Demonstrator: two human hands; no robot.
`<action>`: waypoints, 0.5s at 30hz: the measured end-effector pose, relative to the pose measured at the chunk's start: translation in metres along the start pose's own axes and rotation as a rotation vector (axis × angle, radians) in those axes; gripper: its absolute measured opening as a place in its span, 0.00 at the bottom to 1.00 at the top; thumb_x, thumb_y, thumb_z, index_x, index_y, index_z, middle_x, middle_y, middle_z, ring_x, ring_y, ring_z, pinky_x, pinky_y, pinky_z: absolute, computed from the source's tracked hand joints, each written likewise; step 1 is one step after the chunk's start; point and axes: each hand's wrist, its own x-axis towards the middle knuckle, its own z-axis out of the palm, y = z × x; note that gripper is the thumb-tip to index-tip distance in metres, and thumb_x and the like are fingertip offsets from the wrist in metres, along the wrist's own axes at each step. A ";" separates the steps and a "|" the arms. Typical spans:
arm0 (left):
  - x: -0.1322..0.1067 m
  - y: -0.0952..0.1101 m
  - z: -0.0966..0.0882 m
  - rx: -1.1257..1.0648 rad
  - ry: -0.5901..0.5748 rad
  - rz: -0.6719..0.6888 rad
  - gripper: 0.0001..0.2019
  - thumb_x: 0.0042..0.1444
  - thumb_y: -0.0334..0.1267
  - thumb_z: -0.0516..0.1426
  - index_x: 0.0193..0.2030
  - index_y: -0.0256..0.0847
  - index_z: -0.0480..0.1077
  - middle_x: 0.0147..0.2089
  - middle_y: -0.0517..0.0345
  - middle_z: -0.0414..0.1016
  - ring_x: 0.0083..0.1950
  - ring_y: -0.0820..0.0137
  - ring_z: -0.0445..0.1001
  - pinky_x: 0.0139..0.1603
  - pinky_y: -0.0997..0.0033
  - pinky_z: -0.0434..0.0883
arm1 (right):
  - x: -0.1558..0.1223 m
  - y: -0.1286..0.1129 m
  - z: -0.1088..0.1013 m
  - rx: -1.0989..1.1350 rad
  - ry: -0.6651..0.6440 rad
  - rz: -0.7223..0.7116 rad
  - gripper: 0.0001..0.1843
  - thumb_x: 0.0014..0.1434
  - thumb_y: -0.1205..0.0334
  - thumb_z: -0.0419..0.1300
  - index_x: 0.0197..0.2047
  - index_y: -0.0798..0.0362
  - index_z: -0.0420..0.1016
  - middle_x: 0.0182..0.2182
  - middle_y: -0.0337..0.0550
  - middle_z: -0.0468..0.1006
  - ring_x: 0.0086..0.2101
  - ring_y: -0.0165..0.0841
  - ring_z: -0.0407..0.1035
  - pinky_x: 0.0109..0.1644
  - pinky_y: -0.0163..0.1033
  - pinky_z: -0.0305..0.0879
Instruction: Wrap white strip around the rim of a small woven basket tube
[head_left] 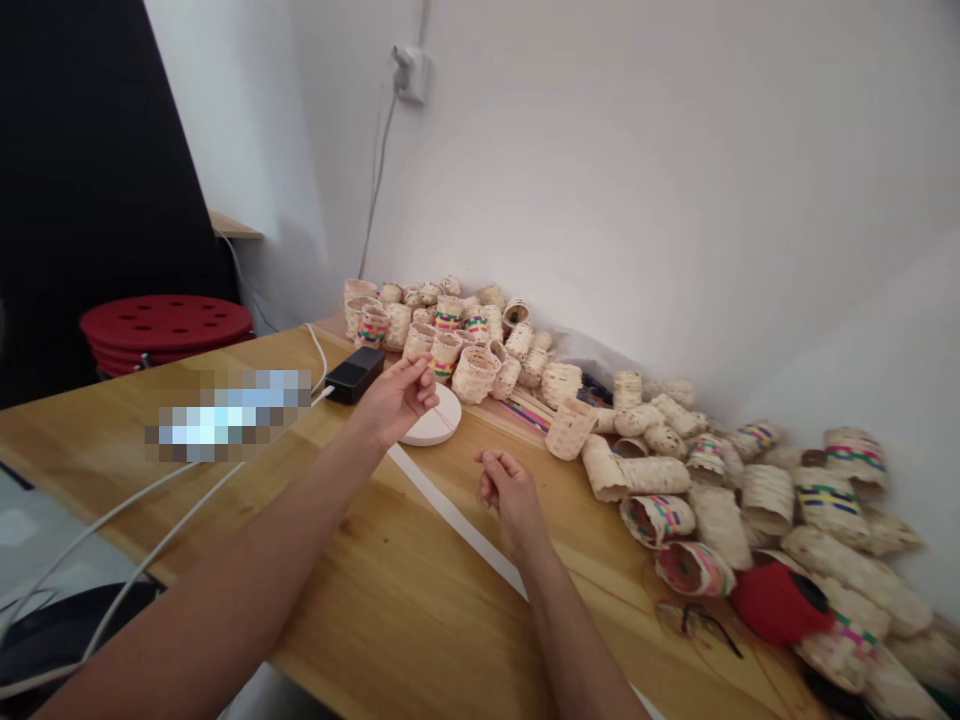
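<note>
The thin red strip (447, 421) sits just left of the frame's centre, pinched at its upper end between the thumb and fingertips of the left hand (394, 400). From there it slants down and to the right across a white round disc (429, 434) lying on the wooden table (390, 600). Its lower end becomes too fine to follow. The right hand (510, 490) hovers near, a little lower and to the right, with its fingers curled in toward the palm. Whether it holds the strip's far end cannot be told.

A flat white band (457, 518) runs diagonally over the tabletop between the two forearms, starting beside the disc. Left of the left hand lies a black power adapter (354, 375), with white cables (150, 510) trailing toward the lower left.

Behind the hands, a long heap of small woven baskets (675, 470) with coloured stripes stretches along the wall from centre to lower right. A red bundle (776, 602) and a pair of glasses (697, 622) lie among them. Some coloured strips (525, 412) lie by the baskets. Red stools (165, 325) are stacked at the left. A wall socket (411, 72) sits at the top.
</note>
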 end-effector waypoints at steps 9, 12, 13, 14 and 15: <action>0.001 -0.004 0.000 0.001 0.144 0.167 0.06 0.60 0.26 0.54 0.31 0.36 0.67 0.28 0.59 0.73 0.32 0.73 0.76 0.44 0.68 0.74 | 0.004 -0.005 -0.003 -0.018 0.129 -0.045 0.17 0.51 0.45 0.54 0.29 0.50 0.59 0.22 0.37 0.75 0.14 0.23 0.57 0.17 0.30 0.49; 0.002 -0.002 0.000 -0.005 0.185 0.253 0.07 0.60 0.28 0.55 0.30 0.36 0.67 0.29 0.58 0.75 0.34 0.72 0.77 0.46 0.66 0.74 | 0.008 -0.007 -0.014 -0.095 0.182 -0.043 0.16 0.51 0.45 0.54 0.29 0.50 0.58 0.22 0.38 0.76 0.14 0.24 0.59 0.16 0.29 0.48; 0.002 0.000 0.001 -0.011 0.197 0.267 0.07 0.60 0.28 0.55 0.30 0.37 0.67 0.29 0.58 0.75 0.34 0.71 0.77 0.46 0.66 0.74 | 0.008 -0.008 -0.021 -0.126 0.199 -0.040 0.17 0.51 0.45 0.54 0.29 0.50 0.58 0.21 0.38 0.76 0.14 0.24 0.58 0.15 0.29 0.47; 0.002 0.001 0.001 -0.019 0.209 0.271 0.07 0.60 0.29 0.55 0.30 0.37 0.67 0.29 0.59 0.76 0.33 0.71 0.77 0.45 0.66 0.75 | 0.007 -0.009 -0.029 -0.160 0.213 -0.037 0.17 0.51 0.45 0.54 0.29 0.50 0.58 0.20 0.38 0.76 0.13 0.24 0.58 0.15 0.29 0.46; 0.002 0.002 0.001 -0.027 0.221 0.271 0.07 0.60 0.29 0.55 0.30 0.38 0.67 0.28 0.59 0.76 0.33 0.71 0.77 0.44 0.67 0.75 | 0.005 -0.010 -0.038 -0.195 0.226 -0.037 0.17 0.51 0.44 0.54 0.30 0.50 0.58 0.20 0.38 0.76 0.13 0.24 0.58 0.15 0.29 0.46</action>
